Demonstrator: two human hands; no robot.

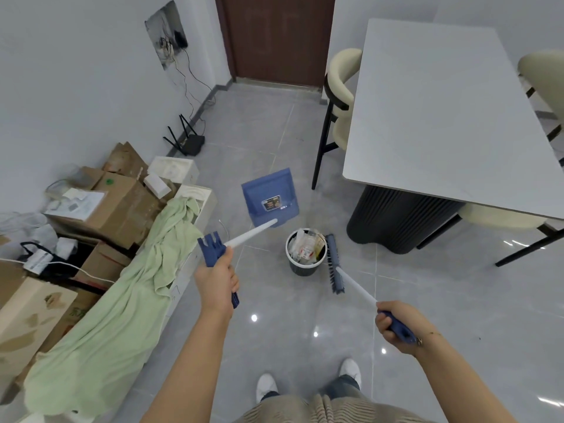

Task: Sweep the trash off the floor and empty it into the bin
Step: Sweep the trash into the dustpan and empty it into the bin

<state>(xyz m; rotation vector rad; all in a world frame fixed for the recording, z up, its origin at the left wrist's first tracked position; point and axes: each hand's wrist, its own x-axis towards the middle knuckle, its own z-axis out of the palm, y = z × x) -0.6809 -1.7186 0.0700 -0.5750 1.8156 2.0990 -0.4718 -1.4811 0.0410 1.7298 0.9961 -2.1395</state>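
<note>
Dustpan (270, 196) hangs tilted over the grey floor (427, 300), its long handle gripped by the left hand (217, 277), while the right hand (393, 325) clasps the broom (334, 264), whose bristles rest just beside the full bin (305, 251), near the table (439, 117).

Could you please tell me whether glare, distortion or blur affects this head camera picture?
Head view: small bright ceiling-light spots glare off the glossy floor near the feet and at the right edge; wide-angle distortion bends the table edges and the door; the dustpan, bin and both hands are reasonably sharp; shadows are soft.
</note>
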